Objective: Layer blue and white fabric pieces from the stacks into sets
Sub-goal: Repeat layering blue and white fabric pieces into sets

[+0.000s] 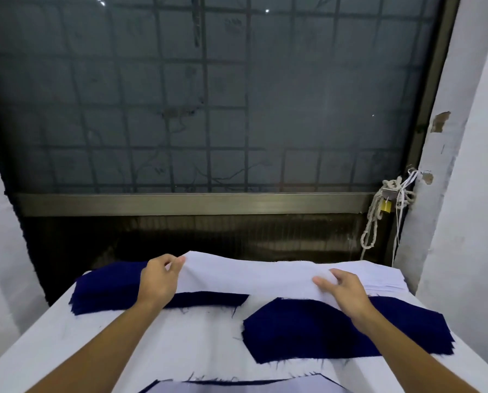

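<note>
- The white fabric piece [237, 276] is plain and smooth, held up over the far side of the table [152, 350].
- The left hand [159, 282] pinches its left corner.
- The right hand [343, 290] grips its near edge.
- Dark blue stacks [308, 327] with frayed edges lie underneath.

matt white cloth [237, 276], frayed blue fabric [336, 330]

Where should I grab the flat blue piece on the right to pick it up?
Probably pinch its near-left corner, coming from the near side. The blue fabric piece lies flat on the table, so only edges offer a hold, and that corner is clear of the right arm.
</note>
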